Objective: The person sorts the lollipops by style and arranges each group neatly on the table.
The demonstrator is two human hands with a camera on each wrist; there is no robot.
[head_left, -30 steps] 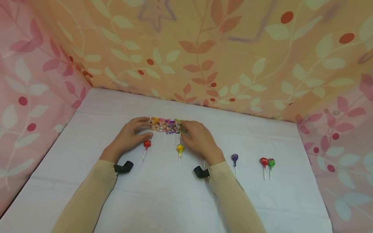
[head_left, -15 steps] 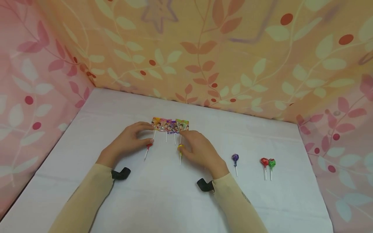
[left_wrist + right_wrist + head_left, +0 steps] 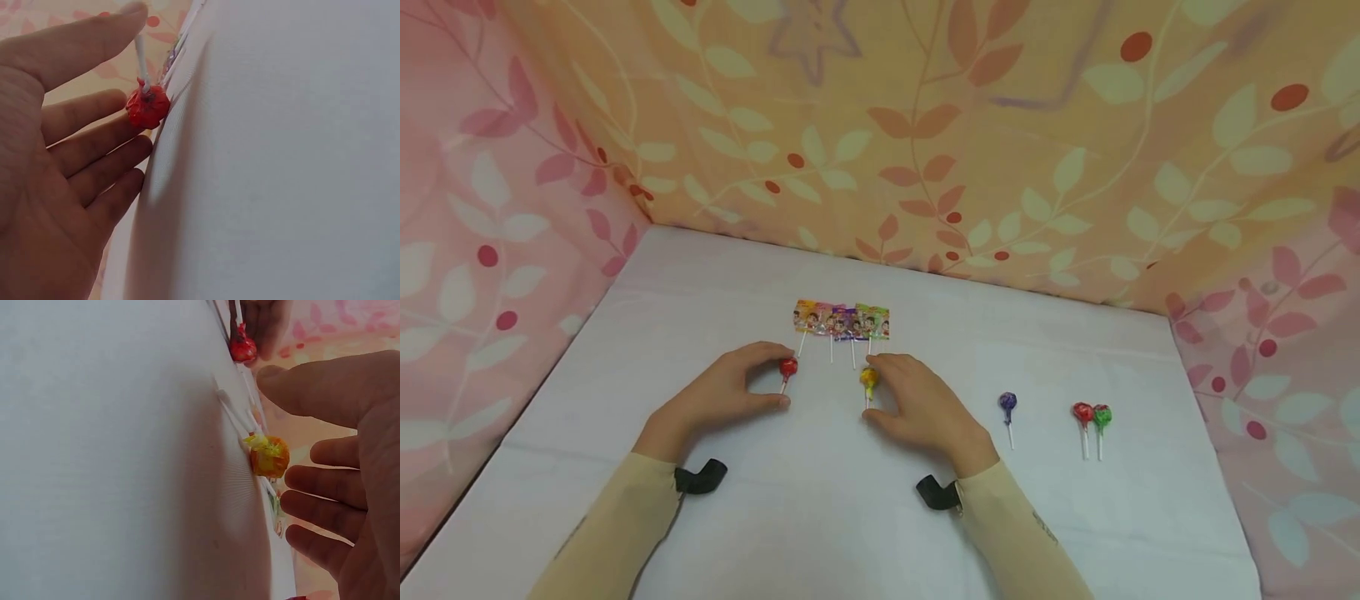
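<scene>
The left hand (image 3: 722,396) lies on the white tabletop (image 3: 820,517), fingers loosely spread and cupped about the red lollipop (image 3: 787,367); in the left wrist view the thumb tip meets the white stick while the fingers (image 3: 106,156) lie straight just beside the red head (image 3: 147,107), so the hand is relaxed and only touching, not clamped; whether the fingers themselves touch the wrapper I cannot tell. The right hand (image 3: 921,404) is likewise spread wide, thumb and fingers set apart with the yellow lollipop (image 3: 868,379) in the gap between them; the right wrist view shows the yellow-orange head (image 3: 270,456) just beside the fingers (image 3: 325,484) and the thumb hovering near it, no grip closed on it. Both lollipops rest on the tabletop, sticks pointing roughly toward the person, just in front of a strip of flat wrapped lollipops (image 3: 842,321) with bright printed packets, lying in a row farther back. Well to the right of the right hand lies a purple lollipop (image 3: 1007,403); farther right again a red lollipop and a green one lie touching side by side (image 3: 1092,414). Leaf-patterned cloth (image 3: 1000,150) hangs behind and to both sides.
</scene>
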